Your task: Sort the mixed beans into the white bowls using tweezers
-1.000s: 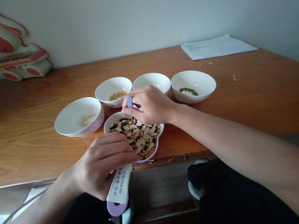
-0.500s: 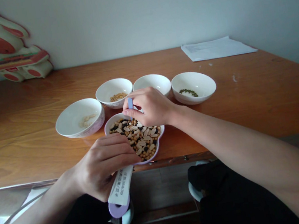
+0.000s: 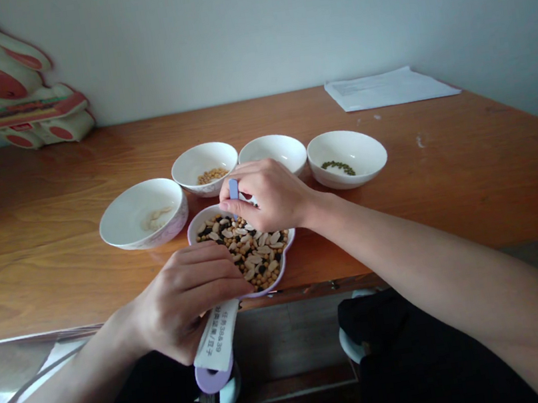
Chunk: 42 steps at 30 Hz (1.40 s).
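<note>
Caller: Beans [image 3: 248, 248] front and centre, a mix of dark, tan and pale, heaped in one lilac dish [image 3: 192, 224] at the near edge of the desk [image 3: 57, 273]. Where are the hands?

Spotter: Over the far rim of the dish is the right hand [image 3: 268, 195], fingers [image 3: 232, 205] pinched tight on one small blue stick [image 3: 233, 188]. It stands nearly upright, long axis top to bottom, free end pointing up. The lower end is hidden behind the fingers, so I can't tell whether it touches the beans.

Caller: And the other side?

Spotter: At the near rim, the left hand [image 3: 182, 298] is curled closed around the handle [image 3: 209, 379] of the dish. It runs straight back toward the person, off the desk edge, with a white printed label [image 3: 217, 336] along it. So the dish's long axis goes near to far, wide end away from the person.

Caller: Bowl count?

Spotter: Four white ones, in an arc just behind the dish. The left bowl [image 3: 124, 213] holds a few pale beans. The second bowl [image 3: 187, 163] has small yellow ones. The third bowl [image 3: 281, 146] sits partly behind the right hand, contents hidden. The fourth bowl [image 3: 362, 147] has a short streak of green ones.

Caller: Anything further out?

Spotter: One sheaf of white paper [image 3: 388, 88] lies at the far right. One red-and-cream cartoon figure [image 3: 3, 79] leans on the wall [image 3: 223, 33] at far left, well apart from the bowls.
</note>
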Available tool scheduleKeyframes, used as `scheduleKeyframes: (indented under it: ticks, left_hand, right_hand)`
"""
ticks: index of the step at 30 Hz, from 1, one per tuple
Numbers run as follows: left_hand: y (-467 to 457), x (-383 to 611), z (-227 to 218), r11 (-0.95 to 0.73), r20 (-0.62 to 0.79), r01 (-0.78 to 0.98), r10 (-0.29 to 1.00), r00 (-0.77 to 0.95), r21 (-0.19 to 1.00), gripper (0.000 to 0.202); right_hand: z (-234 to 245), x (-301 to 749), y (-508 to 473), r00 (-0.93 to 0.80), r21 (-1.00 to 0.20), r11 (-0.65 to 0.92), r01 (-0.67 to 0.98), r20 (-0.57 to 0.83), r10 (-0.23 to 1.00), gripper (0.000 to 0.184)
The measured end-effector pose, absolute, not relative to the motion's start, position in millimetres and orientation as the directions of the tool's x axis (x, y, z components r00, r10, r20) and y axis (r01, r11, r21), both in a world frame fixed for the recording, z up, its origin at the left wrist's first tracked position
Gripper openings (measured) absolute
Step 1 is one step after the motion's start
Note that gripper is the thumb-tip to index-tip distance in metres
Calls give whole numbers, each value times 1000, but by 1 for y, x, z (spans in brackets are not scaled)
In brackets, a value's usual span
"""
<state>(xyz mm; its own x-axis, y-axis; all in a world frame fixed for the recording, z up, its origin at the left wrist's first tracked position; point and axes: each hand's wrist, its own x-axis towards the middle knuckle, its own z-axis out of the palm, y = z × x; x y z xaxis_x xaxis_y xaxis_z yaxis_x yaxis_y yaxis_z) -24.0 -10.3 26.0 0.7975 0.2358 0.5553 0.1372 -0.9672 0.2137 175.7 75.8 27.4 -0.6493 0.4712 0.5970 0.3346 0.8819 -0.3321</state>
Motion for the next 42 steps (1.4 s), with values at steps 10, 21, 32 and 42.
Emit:
scheduleKeyframes:
  ticks: [10, 21, 32, 42]
  left_hand:
    - [-11, -24, 27, -964, 563, 144, 247, 789, 222, 16]
    - [-10, -23, 24, -969, 549, 113, 219, 807, 220, 24]
    - [-12, -16, 27, -972, 555, 108, 207, 805, 207, 26]
    - [-12, -13, 26, -966, 540, 97, 216, 813, 240, 26]
  right_hand:
    - [29, 175, 75, -648, -335, 885, 325, 602, 466, 22]
    - [30, 180, 81, -510, -342, 879, 331, 719, 472, 23]
    - [31, 180, 77, -535, -366, 851, 376, 664, 522, 21]
    - [33, 181, 77, -532, -356, 862, 361, 680, 504, 23]
